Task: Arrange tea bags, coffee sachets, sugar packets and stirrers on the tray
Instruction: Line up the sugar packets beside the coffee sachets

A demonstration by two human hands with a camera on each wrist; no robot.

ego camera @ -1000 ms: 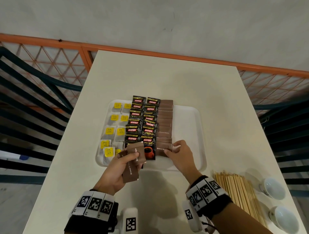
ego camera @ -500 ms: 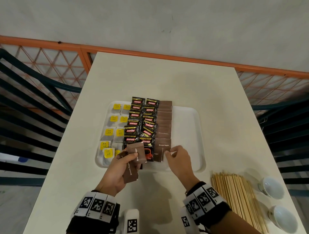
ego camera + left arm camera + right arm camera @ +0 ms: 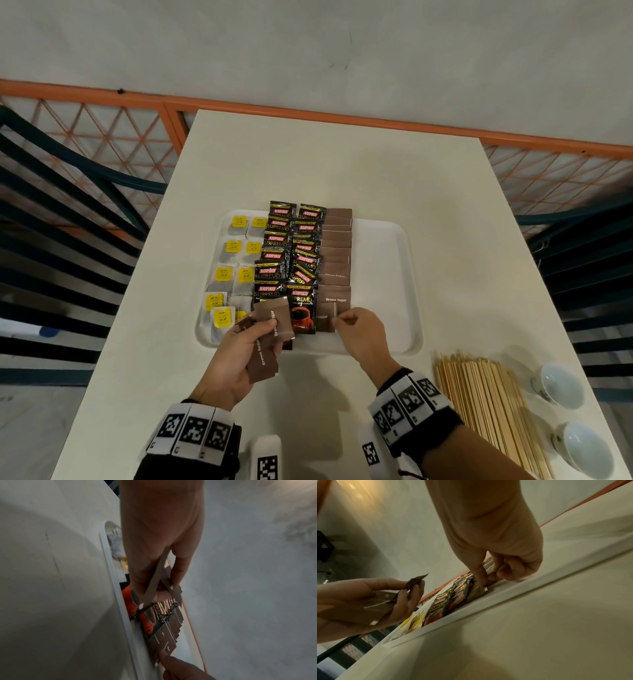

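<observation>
**Sugar column nearly laid, stirrers not yet on the tray**

At the far left of the white tray point(image 3: 404, 274), tea bags point(image 3: 233, 270) with yellow tags are laid in 2 loose columns. Next to them, black Kopiko coffee sachets point(image 3: 287, 260) are shingled in 2 overlapping columns. A small fan of brown sugar packets point(image 3: 265, 346) is held over the near rim of the tray by the left hand point(image 3: 239, 356), its fingers and thumb clamped on them. To the right of the coffee, a column of brown sugar packets already on the tray point(image 3: 337, 253) runs from the far rim toward the near one. The nearest packet of that column point(image 3: 327, 317) is pinched at its right edge by the right hand point(image 3: 363, 334); thumb and forefinger are closed on the edge and the other fingers are curled under, as is plain in the right wrist view. The right part of the tray is bare. Farther right, on the table point(image 3: 342, 164), a bundle of wooden stirrers point(image 3: 486, 407) lies off the tray, with 2 white cups point(image 3: 561, 385) beside it.

Several slips can be foreseen. The overlapped sugar column could be dragged askew if the pinched packet is slid rather than lifted, and the adjoining coffee sachets could be nudged with it. A packet could be dropped from the fanned stack if the left grip is loosened. The stirrers could scatter or roll when gathered, and the cups beside them could be knocked.
</observation>
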